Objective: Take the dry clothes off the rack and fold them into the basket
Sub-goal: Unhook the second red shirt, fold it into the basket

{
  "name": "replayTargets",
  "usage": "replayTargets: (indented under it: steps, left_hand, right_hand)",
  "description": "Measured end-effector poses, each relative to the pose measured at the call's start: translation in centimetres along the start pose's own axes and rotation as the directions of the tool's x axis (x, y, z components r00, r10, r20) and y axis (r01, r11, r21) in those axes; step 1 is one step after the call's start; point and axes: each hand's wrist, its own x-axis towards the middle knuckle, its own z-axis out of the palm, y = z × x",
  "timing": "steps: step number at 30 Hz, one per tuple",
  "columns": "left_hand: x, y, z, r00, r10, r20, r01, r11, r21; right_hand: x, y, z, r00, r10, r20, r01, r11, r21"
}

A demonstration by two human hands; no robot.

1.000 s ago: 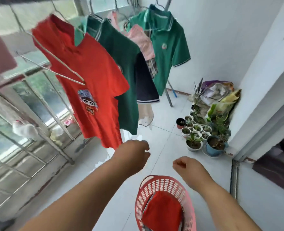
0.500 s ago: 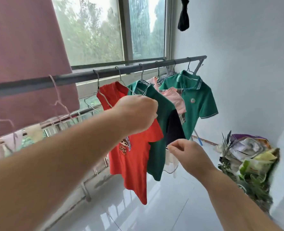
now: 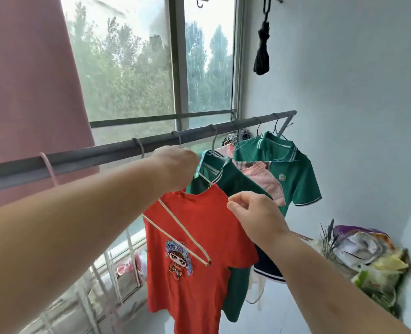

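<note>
A red T-shirt with a cartoon print hangs from the grey rack rail. Its wire hanger is tilted, and one arm lies bare across the shirt's front. My left hand grips the top of that hanger just under the rail. My right hand pinches the shirt's right shoulder edge. Behind it on the rail hang two green polo shirts, a pink garment and a dark piece lower down. The basket is out of view.
A large pink cloth hangs at the left over the rail. The window is behind the rack. A black folded umbrella hangs on the right wall. Bags and plants sit in the right corner.
The view lifted from the floor and red basket to the rack. Both hands rose: the left took the hanger top, the right reached the red shirt's shoulder. One hanger arm now lies outside the shirt.
</note>
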Motion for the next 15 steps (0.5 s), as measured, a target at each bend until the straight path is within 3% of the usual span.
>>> replayTargets:
  steps: [7, 12, 15]
  left_hand:
    - [5.4, 0.0, 2.9, 0.978, 0.202, 0.051, -0.202, 0.979, 0.005]
    - [6.4, 0.4, 4.3, 0.946, 0.319, 0.059, -0.322, 0.946, 0.042]
    - [7.0, 0.0, 4.6, 0.947, 0.322, 0.025, -0.321, 0.947, -0.01]
  right_hand:
    - [5.5, -1.1, 4.2, 1.0, 0.025, -0.008, -0.026, 0.995, -0.1]
    - [5.5, 0.6, 4.6, 0.993, 0.012, -0.117, -0.001, 0.995, 0.099]
    - [4.7, 1.7, 4.2, 0.967, -0.04, -0.253, 0.065, 0.994, 0.09]
